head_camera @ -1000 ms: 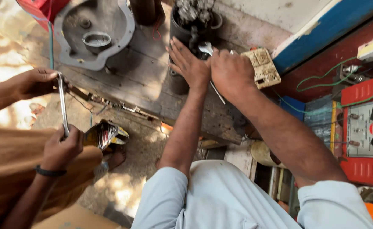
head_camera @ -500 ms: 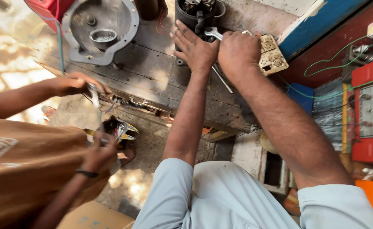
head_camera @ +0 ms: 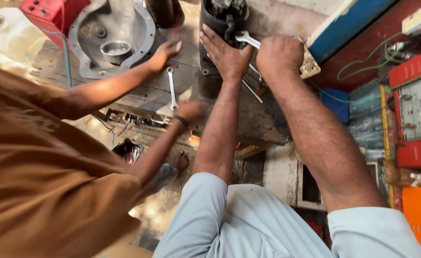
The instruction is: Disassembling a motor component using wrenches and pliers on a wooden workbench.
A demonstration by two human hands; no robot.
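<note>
On the worn, grey wooden surface [head_camera: 267, 119] stands a dark cylindrical motor housing [head_camera: 210, 52], its top crowded with metal parts. The person's left hand [head_camera: 224, 50] lies flat against the housing, fingers spread and gripping nothing. The right hand [head_camera: 279, 55] is curled into a fist around a bright steel spanner [head_camera: 245, 38] whose open end sits at the housing's rim. Nearby, a co-worker in a brown sleeve reaches beside a second slim spanner [head_camera: 171, 88] and a round cast-metal cover [head_camera: 112, 36].

Co-worker's far hand [head_camera: 165, 50] reached onto the bench, spanner [head_camera: 171, 88] moved up — beside motor housing [head_camera: 220, 43]
</note>
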